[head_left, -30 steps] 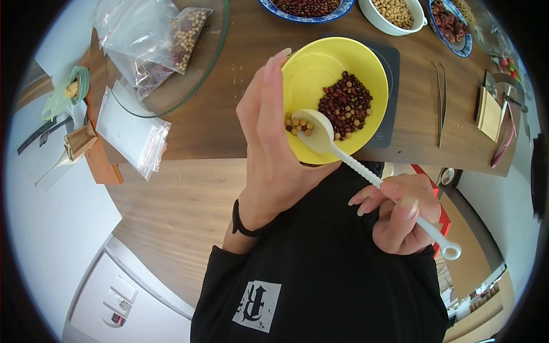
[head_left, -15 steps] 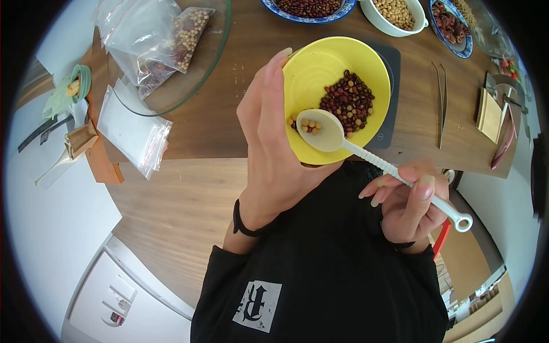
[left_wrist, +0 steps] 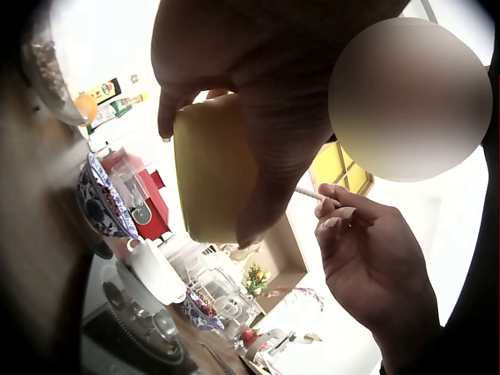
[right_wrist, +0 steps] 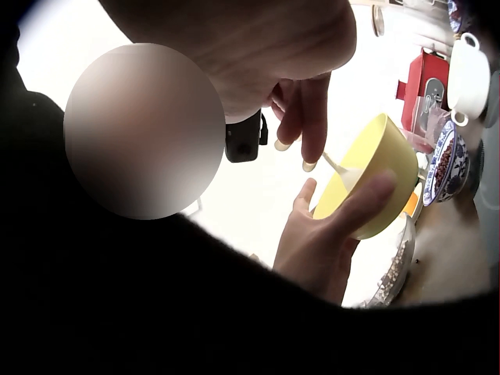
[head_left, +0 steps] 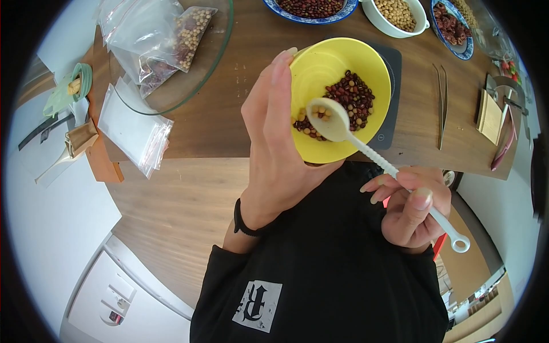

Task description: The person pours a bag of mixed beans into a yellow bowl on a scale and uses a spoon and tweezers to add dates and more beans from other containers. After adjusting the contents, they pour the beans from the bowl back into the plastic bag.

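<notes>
In the head view my left hand point(head_left: 274, 137) grips a yellow bowl point(head_left: 311, 71) from its left side, fingers along the outer wall and thumb under the near edge. Dark red beans point(head_left: 354, 94) mixed with some pale yellow beans lie in it. My right hand point(head_left: 417, 208) pinches the handle of a white spoon point(head_left: 377, 159) between thumb and fingers. The spoon's head is inside the bowl, with several pale beans in it. From the left wrist, the bowl's outer wall point(left_wrist: 211, 168) shows, held above the table; the right wrist view shows the bowl point(right_wrist: 394, 168) tilted.
Behind the bowl stand a blue-rimmed dish of red beans point(head_left: 311, 10), a white pot of pale beans point(head_left: 394, 14) and a dish of dried fruit point(head_left: 452, 26). Below it lies a black flat appliance point(head_left: 394, 63); tweezers point(head_left: 442, 108) rest at right. A glass bowl point(head_left: 214, 68) holds filled bags.
Compared with a second ago, the right hand and spoon sit farther right and slightly higher; the spoon head has shifted right within the bowl. The bowl has drifted slightly right with the left hand.
</notes>
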Tool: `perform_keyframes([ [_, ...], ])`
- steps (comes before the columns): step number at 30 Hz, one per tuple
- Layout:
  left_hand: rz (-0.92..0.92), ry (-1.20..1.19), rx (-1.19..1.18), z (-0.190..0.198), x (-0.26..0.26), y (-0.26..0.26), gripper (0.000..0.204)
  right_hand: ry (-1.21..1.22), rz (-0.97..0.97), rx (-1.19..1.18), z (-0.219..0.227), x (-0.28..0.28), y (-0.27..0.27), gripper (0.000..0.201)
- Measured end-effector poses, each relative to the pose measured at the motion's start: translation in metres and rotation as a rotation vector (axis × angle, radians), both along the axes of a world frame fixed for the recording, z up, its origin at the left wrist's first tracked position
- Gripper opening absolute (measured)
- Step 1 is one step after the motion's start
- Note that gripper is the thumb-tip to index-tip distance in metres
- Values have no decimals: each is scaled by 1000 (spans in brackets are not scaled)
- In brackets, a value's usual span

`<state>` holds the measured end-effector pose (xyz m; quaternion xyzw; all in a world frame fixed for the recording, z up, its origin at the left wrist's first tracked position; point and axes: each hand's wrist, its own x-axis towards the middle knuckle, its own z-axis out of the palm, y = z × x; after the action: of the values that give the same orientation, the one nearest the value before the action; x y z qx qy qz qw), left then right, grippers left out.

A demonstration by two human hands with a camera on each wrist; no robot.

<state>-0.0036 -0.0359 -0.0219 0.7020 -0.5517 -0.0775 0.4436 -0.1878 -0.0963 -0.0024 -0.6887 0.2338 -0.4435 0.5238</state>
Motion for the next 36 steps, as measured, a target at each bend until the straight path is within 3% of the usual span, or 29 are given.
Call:
perform_keyframes([
  [1, 1, 36, -28, 0, 0, 0, 120, 18, 7, 9, 1, 0, -1, 20],
  [5, -7, 36, -11, 1, 1, -1, 119, 18, 43, -18, 1, 2, -5, 18],
  [19, 4, 13, -66, -3, -1, -1, 119, -72, 87, 280, -4, 9, -9, 29],
  [36, 2, 39, -31, -1, -4, -1, 118, -122, 93, 233, -16, 7, -25, 30],
])
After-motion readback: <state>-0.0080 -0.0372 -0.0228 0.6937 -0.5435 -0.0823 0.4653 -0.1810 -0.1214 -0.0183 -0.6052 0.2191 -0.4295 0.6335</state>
